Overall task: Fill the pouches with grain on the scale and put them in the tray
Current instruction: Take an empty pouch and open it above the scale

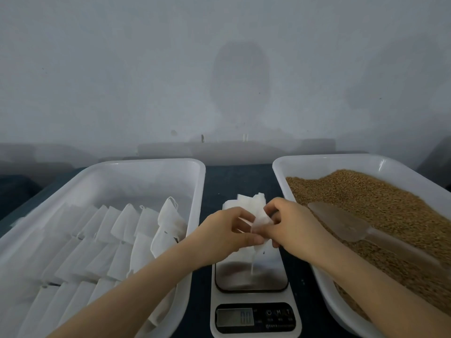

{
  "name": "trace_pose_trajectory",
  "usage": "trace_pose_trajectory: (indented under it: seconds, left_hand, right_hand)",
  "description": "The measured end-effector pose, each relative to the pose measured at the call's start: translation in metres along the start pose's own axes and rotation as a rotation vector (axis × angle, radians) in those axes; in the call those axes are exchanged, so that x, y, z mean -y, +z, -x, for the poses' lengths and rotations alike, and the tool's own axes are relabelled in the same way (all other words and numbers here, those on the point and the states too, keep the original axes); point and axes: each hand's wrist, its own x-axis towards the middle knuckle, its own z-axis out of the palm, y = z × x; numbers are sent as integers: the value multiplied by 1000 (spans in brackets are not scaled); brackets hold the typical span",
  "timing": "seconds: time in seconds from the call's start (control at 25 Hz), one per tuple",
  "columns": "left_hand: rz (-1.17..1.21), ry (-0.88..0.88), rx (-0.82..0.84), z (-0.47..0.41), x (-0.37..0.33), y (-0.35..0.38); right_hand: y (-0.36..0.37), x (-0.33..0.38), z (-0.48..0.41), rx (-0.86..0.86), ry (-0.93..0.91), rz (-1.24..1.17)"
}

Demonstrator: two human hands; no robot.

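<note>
Both hands are working on one small white pouch [262, 219], holding it in the air just above the far part of the kitchen scale [251, 276]. The left hand [227, 230] is pinching the pouch's left edge between thumb and fingers, and the right hand [290, 223] is pinching the right edge with its fingers curled over the top. The pouch's drawstring [253, 264] is dangling down toward the steel platform. The pouch is looking flat and limp, so the step in hand is probably the opening of its mouth, before any grain goes in.

A short stack of spare pouches [244, 203] is lying on the dark table [234, 179] just beyond the scale. The left tray [146, 164] is holding rows of overlapping white pouches [122, 223]; whether those are filled is not clear. The right tray [317, 158] is holding the brown grain [378, 198], with a translucent scoop [341, 223] lying on top of it, near the right hand.

The scale's display [235, 317] is lit, though its digits are too blurred to read with confidence.

The next move is likely calling for the mouth to be spread wide and the pouch set on the platform, kept open by the left hand while the right hand is freed for the scoop. The thin fabric may be collapsing easily, so the opening will need steady support.
</note>
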Motion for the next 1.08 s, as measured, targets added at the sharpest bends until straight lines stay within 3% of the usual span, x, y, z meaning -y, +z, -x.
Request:
trace_pose_trajectory:
  seconds: [0.24, 0.52, 0.92, 1.08]
  left_hand:
    - [-44, 74, -101, 6, -5, 0]
    - [25, 1, -33, 4, -2, -2]
    - [76, 18, -230, 4, -1, -3]
    - [222, -63, -362, 2, -2, -2]
  right_hand:
    - [6, 0, -4, -114, 1, -160]
    - [5, 0, -4, -108, -73, -179]
    - [6, -1, -4, -69, -115, -234]
    - [7, 1, 0, -252, -152, -232]
